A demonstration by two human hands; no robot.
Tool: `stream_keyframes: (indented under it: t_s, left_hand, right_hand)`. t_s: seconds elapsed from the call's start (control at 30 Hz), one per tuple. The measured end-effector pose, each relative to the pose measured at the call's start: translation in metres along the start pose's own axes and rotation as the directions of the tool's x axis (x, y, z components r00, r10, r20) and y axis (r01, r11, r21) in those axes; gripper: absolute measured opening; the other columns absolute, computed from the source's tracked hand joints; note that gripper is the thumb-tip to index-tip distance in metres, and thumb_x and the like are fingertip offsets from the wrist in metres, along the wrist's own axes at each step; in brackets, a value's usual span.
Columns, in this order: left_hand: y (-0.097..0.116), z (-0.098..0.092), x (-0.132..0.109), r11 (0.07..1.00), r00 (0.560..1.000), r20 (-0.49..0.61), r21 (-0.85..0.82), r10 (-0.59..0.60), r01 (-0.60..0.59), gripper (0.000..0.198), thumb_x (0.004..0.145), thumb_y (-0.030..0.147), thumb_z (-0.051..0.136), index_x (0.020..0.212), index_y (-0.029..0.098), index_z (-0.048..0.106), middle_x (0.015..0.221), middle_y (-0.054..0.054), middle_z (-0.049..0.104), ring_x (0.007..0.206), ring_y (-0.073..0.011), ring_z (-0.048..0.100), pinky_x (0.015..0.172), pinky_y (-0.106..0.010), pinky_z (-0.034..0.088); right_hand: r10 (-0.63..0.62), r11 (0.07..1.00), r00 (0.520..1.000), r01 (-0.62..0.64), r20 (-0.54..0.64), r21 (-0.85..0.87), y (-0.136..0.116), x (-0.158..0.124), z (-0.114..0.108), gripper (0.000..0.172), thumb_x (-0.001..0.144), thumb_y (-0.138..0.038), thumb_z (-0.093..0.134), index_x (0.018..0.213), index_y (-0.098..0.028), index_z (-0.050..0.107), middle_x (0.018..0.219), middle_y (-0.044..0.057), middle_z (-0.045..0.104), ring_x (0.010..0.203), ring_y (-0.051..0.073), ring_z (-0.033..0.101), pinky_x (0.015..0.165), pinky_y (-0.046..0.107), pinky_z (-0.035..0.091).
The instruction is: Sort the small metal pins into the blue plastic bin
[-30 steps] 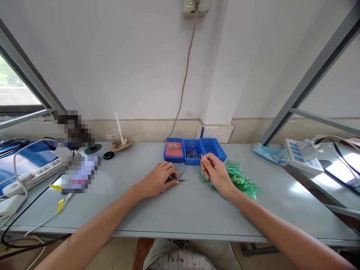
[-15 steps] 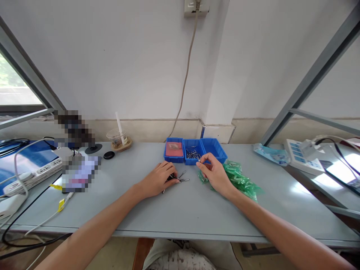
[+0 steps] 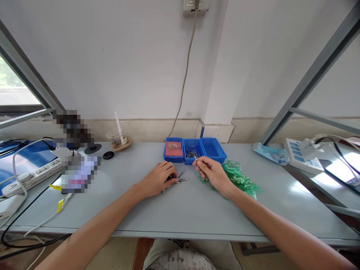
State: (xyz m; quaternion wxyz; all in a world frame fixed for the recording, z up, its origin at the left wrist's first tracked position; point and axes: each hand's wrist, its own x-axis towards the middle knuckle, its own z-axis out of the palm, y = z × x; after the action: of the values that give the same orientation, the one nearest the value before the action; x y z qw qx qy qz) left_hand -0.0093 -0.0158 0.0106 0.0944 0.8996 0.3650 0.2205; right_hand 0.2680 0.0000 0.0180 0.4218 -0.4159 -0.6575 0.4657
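slim silvery metal rods [image 3: 184,180], partly covered, splayed on grey tabletop [image 3: 180,213]

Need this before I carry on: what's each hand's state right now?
Left hand: curled over slim metal pieces; whether it grips them cannot be told.
Right hand: closed, thumb and fingertips pinching a small shiny piece.

- You're at what looks like a workshop bench, set up for small-parts handwork: a long grey table [image 3: 180,213] with slanting metal posts [image 3: 309,84] at its sides.
- Before you stand three blue parts bins [image 3: 214,147], the middle one holding small metal pieces [image 3: 192,154].
- Green plastic packaging [image 3: 242,179] lies near your right.
- You have power strips [image 3: 42,170] on both sides, and a plain wall [image 3: 135,67] ahead.
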Motion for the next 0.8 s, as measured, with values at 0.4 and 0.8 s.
stream_keyframes:
  t_s: [0.4,0.8]
  left_hand:
    - [-0.0004,-0.0005,-0.0008,1.0,1.0,0.001,0.01,0.002,-0.002,0.021,0.109,0.041,0.056,0.104,0.021,0.062,0.109,-0.005,0.065,0.105,-0.0239,0.057,0.095,-0.038,0.046]
    - [-0.0009,0.0005,-0.0011,1.0,1.0,-0.007,0.009,0.008,-0.008,0.022,0.109,0.042,0.055,0.104,0.022,0.062,0.109,-0.006,0.065,0.104,-0.0238,0.056,0.093,-0.038,0.046]
  right_hand:
    - [-0.027,0.999,0.995,0.022,-0.096,-0.049,0.0008,0.0,0.0009,0.029,0.093,-0.052,0.074,0.104,-0.025,0.073,0.088,0.002,0.066,0.069,0.016,0.053,0.061,0.031,0.044]
    - [-0.087,0.986,0.996,0.081,-0.035,-0.144,-0.0021,-0.003,0.0023,0.026,0.095,-0.051,0.071,0.096,-0.026,0.075,0.088,0.002,0.066,0.068,0.017,0.053,0.062,0.031,0.044]
